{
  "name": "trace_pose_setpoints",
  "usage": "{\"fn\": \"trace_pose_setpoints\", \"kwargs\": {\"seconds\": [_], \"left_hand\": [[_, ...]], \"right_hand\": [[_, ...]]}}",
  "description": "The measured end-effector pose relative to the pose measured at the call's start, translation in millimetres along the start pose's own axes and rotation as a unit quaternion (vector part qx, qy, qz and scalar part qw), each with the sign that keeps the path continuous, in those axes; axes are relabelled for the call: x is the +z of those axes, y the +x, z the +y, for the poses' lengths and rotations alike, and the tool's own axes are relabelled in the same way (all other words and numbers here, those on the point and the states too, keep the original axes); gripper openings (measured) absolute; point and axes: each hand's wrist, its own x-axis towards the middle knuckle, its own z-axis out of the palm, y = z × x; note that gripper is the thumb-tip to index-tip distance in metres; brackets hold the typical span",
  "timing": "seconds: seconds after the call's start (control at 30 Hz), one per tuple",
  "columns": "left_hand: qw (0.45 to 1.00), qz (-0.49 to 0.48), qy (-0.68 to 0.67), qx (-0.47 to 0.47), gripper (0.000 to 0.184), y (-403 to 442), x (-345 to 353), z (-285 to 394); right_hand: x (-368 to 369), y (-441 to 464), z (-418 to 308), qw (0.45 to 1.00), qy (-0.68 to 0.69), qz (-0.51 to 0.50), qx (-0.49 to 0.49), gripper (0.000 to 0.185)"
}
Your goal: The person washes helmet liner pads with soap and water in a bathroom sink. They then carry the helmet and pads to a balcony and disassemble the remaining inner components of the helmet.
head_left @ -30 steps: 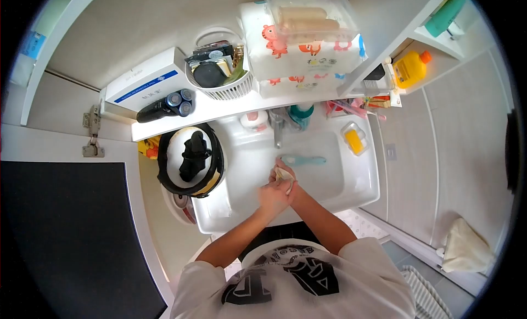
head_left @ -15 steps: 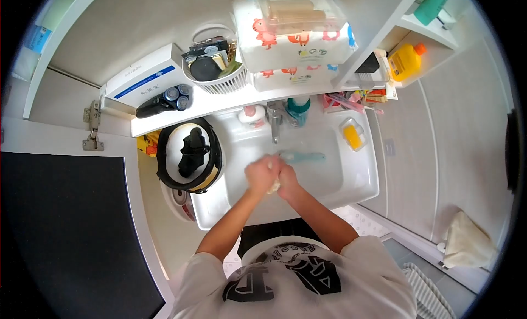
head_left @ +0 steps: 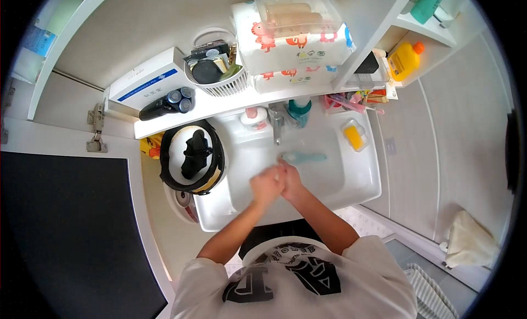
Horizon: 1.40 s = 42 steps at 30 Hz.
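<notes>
Over the white sink [head_left: 241,154], my left hand [head_left: 267,184] is closed and pressed against my right hand [head_left: 291,179]. The fingers of both are curled together, and whatever is between them is hidden. Just beyond my hands a pale blue brush-like item [head_left: 304,157] lies in the basin. The faucet [head_left: 276,130] stands at the sink's back, between a white pump bottle [head_left: 253,118] and a teal bottle [head_left: 298,113]. A yellow bar [head_left: 353,137] sits in a clear dish on the right side of the sink.
Left of the sink is a round black-rimmed container [head_left: 219,168] with black cloth on top. The shelf above holds a shaver [head_left: 164,104], a white box [head_left: 145,80], a basket [head_left: 228,87] and tissue packs [head_left: 299,53]. An open cabinet door [head_left: 136,209] is at left.
My hands have shifted within the basin while staying together. The pale crumpled item seen between them earlier no longer shows. The camera view has moved slightly.
</notes>
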Motion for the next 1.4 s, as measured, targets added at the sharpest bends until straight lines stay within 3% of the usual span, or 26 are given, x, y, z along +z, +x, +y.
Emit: {"fn": "trace_pose_setpoints", "kwargs": {"seconds": [0.03, 0.1, 0.13, 0.23, 0.27, 0.33, 0.43, 0.47, 0.53, 0.6, 0.63, 0.7, 0.73, 0.77, 0.8, 0.87, 0.9, 0.97, 1.03, 1.07, 1.13, 1.17, 1.23, 1.3, 1.37, 1.4], "left_hand": [[0.998, -0.004, -0.01, 0.062, 0.027, -16, -1, 4], [0.996, -0.03, -0.006, 0.079, 0.026, -23, -2, 4], [0.995, -0.038, -0.002, 0.091, 0.026, -17, -3, 5], [0.995, 0.019, -0.009, -0.096, 0.028, 31, -12, -13], [0.996, 0.043, 0.0, -0.083, 0.028, 30, -12, -10], [0.994, 0.093, 0.021, -0.057, 0.028, 22, -11, 0], [0.996, 0.019, -0.013, 0.091, 0.037, -14, -14, 33], [0.996, -0.004, -0.007, 0.092, 0.035, -14, -14, 22], [0.999, 0.028, -0.007, -0.014, 0.036, 8, -4, -9], [0.989, -0.009, 0.004, -0.145, 0.03, 38, -16, -24], [0.993, 0.008, -0.015, -0.114, 0.028, 31, -16, -15], [0.997, 0.048, -0.048, -0.045, 0.025, 9, -11, 2], [0.995, 0.014, -0.074, 0.06, 0.021, -8, -8, -2], [0.996, 0.005, -0.062, 0.067, 0.02, -17, -9, -1], [0.996, 0.0, -0.051, 0.079, 0.02, -19, -9, 0], [0.999, -0.014, -0.006, 0.046, 0.023, -2, -4, -21], [0.998, 0.05, 0.0, -0.028, 0.027, 17, -6, -25], [0.995, 0.041, 0.009, -0.086, 0.027, 26, -10, -23], [0.997, 0.001, -0.043, 0.059, 0.025, -2, -12, -8], [0.989, -0.024, -0.069, 0.128, 0.025, -15, -13, -2], [0.993, -0.009, -0.047, 0.111, 0.024, -16, -15, 1], [0.993, 0.002, -0.037, 0.11, 0.024, -4, -13, 0], [0.997, 0.054, -0.023, -0.047, 0.023, 22, -8, -17], [0.993, 0.035, -0.024, -0.106, 0.023, 27, -13, -14], [0.996, 0.023, -0.054, 0.064, 0.022, 2, -15, 3], [0.987, 0.013, -0.069, 0.147, 0.022, -10, -14, 8]], "right_hand": [[-6, 1, 0, 0.997, 0.043, -0.067, 0.009, 0.025], [-17, 3, 0, 0.972, 0.12, -0.197, 0.044, 0.025], [0, -1, 4, 0.986, 0.077, -0.146, 0.013, 0.026], [78, -35, -11, 0.984, 0.069, 0.152, 0.058, 0.032], [81, -36, -15, 0.986, 0.078, 0.136, 0.059, 0.034], [41, -13, 4, 0.975, -0.191, 0.062, -0.093, 0.033], [14, -13, -11, 0.888, -0.437, -0.003, -0.141, 0.034], [18, -19, -10, 0.93, -0.347, 0.009, -0.118, 0.035], [44, -17, -4, 0.988, -0.125, 0.078, -0.041, 0.034], [55, -15, 1, 0.993, -0.055, 0.103, -0.021, 0.035], [70, -23, -9, 0.986, 0.0, 0.164, 0.032, 0.035], [23, -5, 2, 0.993, -0.107, 0.03, -0.038, 0.033], [1, 0, 14, 0.997, -0.056, -0.049, -0.029, 0.033], [-21, 6, 25, 0.992, -0.005, -0.126, -0.012, 0.033], [-34, 13, 30, 0.965, 0.145, -0.216, 0.041, 0.033], [9, 1, 10, 0.984, 0.131, -0.098, 0.066, 0.032], [66, -31, -7, 0.992, -0.03, 0.12, 0.036, 0.031], [80, -29, -17, 0.979, -0.051, 0.193, 0.053, 0.031], [63, -22, -17, 0.99, -0.028, 0.129, 0.04, 0.03], [37, -10, -10, 0.999, -0.014, 0.025, 0.032, 0.03], [37, -9, -9, 0.999, 0.007, -0.016, 0.039, 0.029], [40, -12, -3, 0.998, 0.029, 0.035, 0.037, 0.029], [65, -24, -7, 0.991, 0.041, 0.12, 0.035, 0.028], [82, -33, -20, 0.985, 0.022, 0.166, 0.05, 0.03], [44, -19, -10, 0.996, 0.006, 0.081, 0.034, 0.031], [2, -1, 2, 0.997, -0.008, -0.072, 0.008, 0.031]]}}
